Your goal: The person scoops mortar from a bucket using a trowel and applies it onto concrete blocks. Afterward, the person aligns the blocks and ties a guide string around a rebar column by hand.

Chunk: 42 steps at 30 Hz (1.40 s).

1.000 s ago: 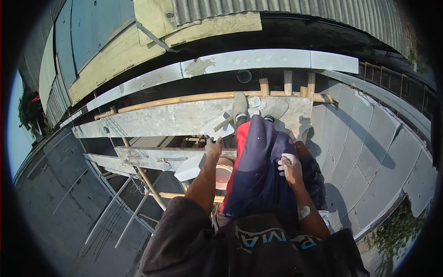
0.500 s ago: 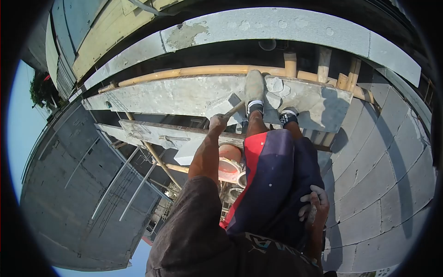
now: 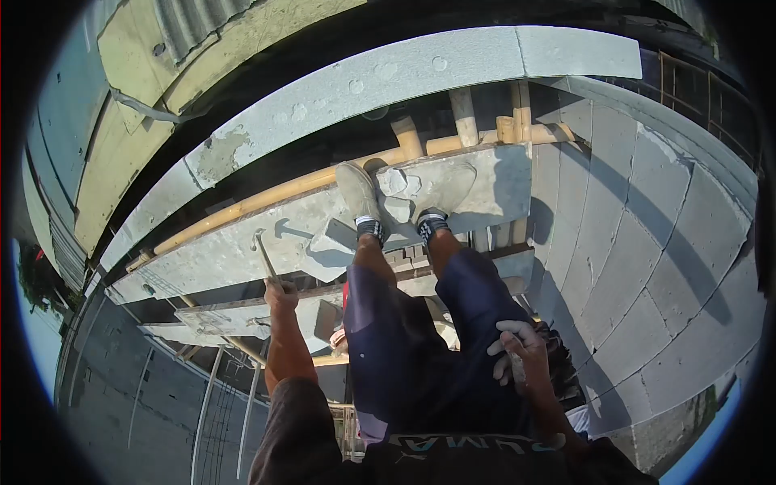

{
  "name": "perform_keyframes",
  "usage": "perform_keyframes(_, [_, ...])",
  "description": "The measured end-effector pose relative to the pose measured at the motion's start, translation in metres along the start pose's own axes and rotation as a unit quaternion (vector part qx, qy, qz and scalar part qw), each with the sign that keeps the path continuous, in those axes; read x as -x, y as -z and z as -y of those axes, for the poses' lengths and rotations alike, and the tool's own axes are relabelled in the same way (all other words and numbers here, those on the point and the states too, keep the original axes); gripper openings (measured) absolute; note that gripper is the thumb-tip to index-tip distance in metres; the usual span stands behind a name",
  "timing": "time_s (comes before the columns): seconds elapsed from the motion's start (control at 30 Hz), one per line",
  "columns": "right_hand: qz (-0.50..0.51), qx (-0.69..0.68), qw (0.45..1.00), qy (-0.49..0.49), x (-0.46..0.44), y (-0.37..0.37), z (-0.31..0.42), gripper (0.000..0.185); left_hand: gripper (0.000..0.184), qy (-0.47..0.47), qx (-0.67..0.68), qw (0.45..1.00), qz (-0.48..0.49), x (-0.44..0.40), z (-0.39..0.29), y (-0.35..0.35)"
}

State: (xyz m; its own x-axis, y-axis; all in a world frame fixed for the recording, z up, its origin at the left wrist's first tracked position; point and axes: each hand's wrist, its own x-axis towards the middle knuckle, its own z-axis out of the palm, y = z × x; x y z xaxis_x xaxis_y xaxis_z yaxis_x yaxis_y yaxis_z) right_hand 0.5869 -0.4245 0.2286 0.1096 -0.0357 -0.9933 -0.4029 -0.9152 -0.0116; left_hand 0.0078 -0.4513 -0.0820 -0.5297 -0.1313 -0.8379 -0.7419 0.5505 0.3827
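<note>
My left hand [image 3: 280, 294] is closed around the handle of a hammer [image 3: 265, 255], whose head points away from me above the plank [image 3: 210, 257]. The hammer's shadow falls on the plank beside it. Close by, a grey block piece [image 3: 333, 236] lies near my left shoe [image 3: 356, 191]. Smaller broken block chunks [image 3: 397, 208] sit between my two shoes. My right hand [image 3: 520, 349], dusted with pale powder, rests near my thigh with fingers apart and nothing visible in them.
Bamboo poles [image 3: 307, 186] run behind the plank, with upright stubs at the right. Beyond them a long pale block ledge [image 3: 388, 73] curves across. A block wall [image 3: 622, 250] rises on my right. Lower boards [image 3: 218, 319] and gaps lie below the plank.
The view has turned. My left hand has drawn the hammer away from the block piece toward the left, and its head now shows. My right shoe is planted farther forward on the plank.
</note>
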Motion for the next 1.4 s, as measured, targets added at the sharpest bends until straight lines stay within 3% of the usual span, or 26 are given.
perform_keyframes(0.3, [-0.019, 0.009, 0.999, -0.031, 0.001, -0.039, 0.018, 0.031, 0.027, 0.079, -0.338, 0.934, 0.083, -0.045, 0.034, -0.054])
perform_keyframes(0.57, [0.002, -0.066, 0.996, -0.062, 0.008, -0.056, 0.025, 0.035, 0.032, -0.046, -0.553, 0.815, 0.168, -0.023, 0.036, -0.101])
perform_keyframes(0.67, [0.088, -0.068, 0.994, -0.024, 0.012, -0.044, 0.051, 0.035, 0.034, -0.119, -0.595, 0.756, 0.245, -0.003, 0.023, -0.143])
perform_keyframes(0.7, [0.111, -0.078, 0.99, 0.043, 0.007, -0.037, 0.059, 0.036, 0.035, -0.14, -0.611, 0.729, 0.276, 0.006, 0.021, -0.16])
perform_keyframes(0.73, [0.1, -0.082, 0.986, 0.107, -0.004, -0.028, 0.067, 0.036, 0.036, -0.157, -0.626, 0.698, 0.311, 0.019, 0.019, -0.181])
perform_keyframes(0.77, [0.087, -0.087, 0.978, 0.171, -0.02, -0.018, 0.075, 0.036, 0.054, -0.157, -0.671, 0.64, 0.341, 0.04, 0.016, -0.207])
perform_keyframes(0.83, [0.049, -0.081, 0.962, 0.256, -0.06, 0.0, 0.092, 0.036, 0.053, -0.193, -0.686, 0.57, 0.409, 0.075, 0.023, -0.251])
perform_keyframes(0.9, [-0.022, 0.053, 0.97, 0.235, -0.109, 0.02, 0.116, 0.037, 0.048, -0.234, -0.705, 0.483, 0.464, 0.107, 0.043, -0.299])
perform_keyframes(0.97, [-0.085, 0.283, 0.876, 0.381, -0.218, 0.061, 0.102, 0.042, 0.042, -0.3, -0.706, 0.402, 0.499, 0.124, 0.072, -0.344])
perform_keyframes(1.07, [-0.145, 0.574, 0.767, 0.249, -0.301, 0.095, 0.14, 0.042, 0.044, -0.338, -0.729, 0.311, 0.507, 0.176, 0.119, -0.407])
perform_keyframes(1.1, [-0.198, 0.576, 0.733, 0.302, -0.35, 0.117, 0.134, 0.034, 0.046, -0.345, -0.739, 0.286, 0.502, 0.193, 0.134, -0.424])
perform_keyframes(1.13, [-0.176, 0.593, 0.741, 0.262, -0.372, 0.133, 0.152, 0.031, 0.041, -0.39, -0.716, 0.257, 0.519, 0.2, 0.148, -0.439])
perform_keyframes(1.23, [-0.267, 0.502, 0.736, 0.366, -0.413, 0.156, 0.191, 0.029, 0.05, -0.333, -0.73, 0.301, 0.515, 0.211, 0.184, -0.472])
perform_keyframes(1.3, [-0.223, 0.524, 0.745, 0.348, -0.441, 0.165, 0.221, 0.031, 0.056, -0.3, -0.768, 0.329, 0.461, 0.231, 0.194, -0.482])
perform_keyframes(1.4, [-0.18, 0.515, 0.74, 0.393, -0.495, 0.179, 0.261, 0.03, 0.059, -0.122, -0.663, 0.565, 0.475, 0.173, 0.204, -0.48])
